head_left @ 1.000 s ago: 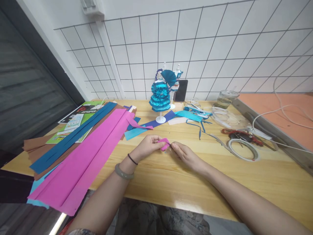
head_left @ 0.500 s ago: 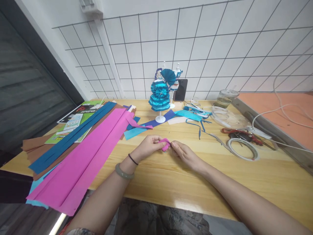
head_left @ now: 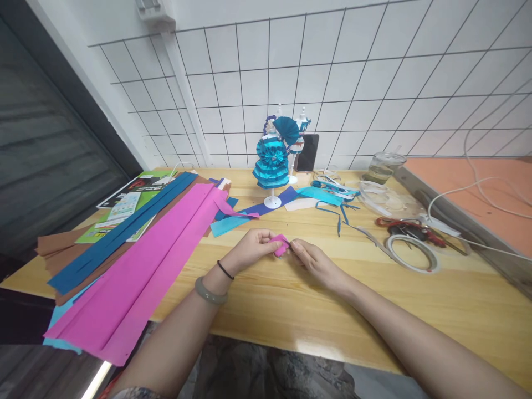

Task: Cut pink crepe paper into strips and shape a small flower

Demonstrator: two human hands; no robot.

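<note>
Between thumb and fingers, my left hand (head_left: 254,247) pinches a small folded piece of pink crepe paper (head_left: 281,244) above the wooden table. My right hand (head_left: 310,258) is closed just beside it, its fingertips meeting the paper's right edge around something thin and dark that I cannot make out. Farther back stands a small mannequin (head_left: 271,160) on a white round base, dressed in pleated turquoise paper with a teal fan on top. A second mannequin (head_left: 297,145) is partly hidden behind it.
Long pink paper strips (head_left: 149,271) and a blue strip (head_left: 120,235) lie at left over magazines. Turquoise scraps (head_left: 320,194) lie behind my hands. At right are a tape roll (head_left: 412,254), scissors (head_left: 409,230), plastic lids (head_left: 384,198) and a cup (head_left: 386,166). A phone (head_left: 307,153) leans on the wall.
Almost nothing differs. The pink paper between my fingers has turned very slightly; both hands keep their place.
</note>
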